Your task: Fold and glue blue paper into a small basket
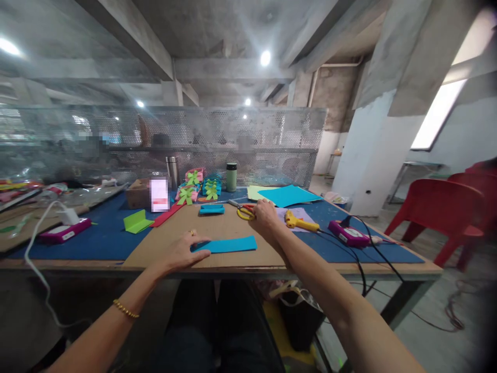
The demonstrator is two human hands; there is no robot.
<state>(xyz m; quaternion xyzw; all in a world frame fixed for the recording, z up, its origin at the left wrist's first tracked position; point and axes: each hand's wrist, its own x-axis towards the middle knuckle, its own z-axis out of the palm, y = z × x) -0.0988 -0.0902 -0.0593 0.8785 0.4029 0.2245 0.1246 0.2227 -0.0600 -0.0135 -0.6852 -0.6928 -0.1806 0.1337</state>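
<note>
My left hand (185,250) lies flat with fingers stretched out on the left end of a long blue foam strip (231,244), which rests on a brown cardboard sheet (217,228). Farther back, my right hand (264,214) curls over the yellow-handled scissors (244,212) lying on the cardboard; its fingers touch the handles. A smaller folded blue piece (212,209) sits just behind the strip.
A yellow glue gun (300,222) and a purple power strip (348,233) lie to the right on the blue mat (104,233). Foam sheets (288,195), finished bows (199,186), a green bottle (231,177) and a steel flask (173,171) stand behind. Red chairs (438,207) are right.
</note>
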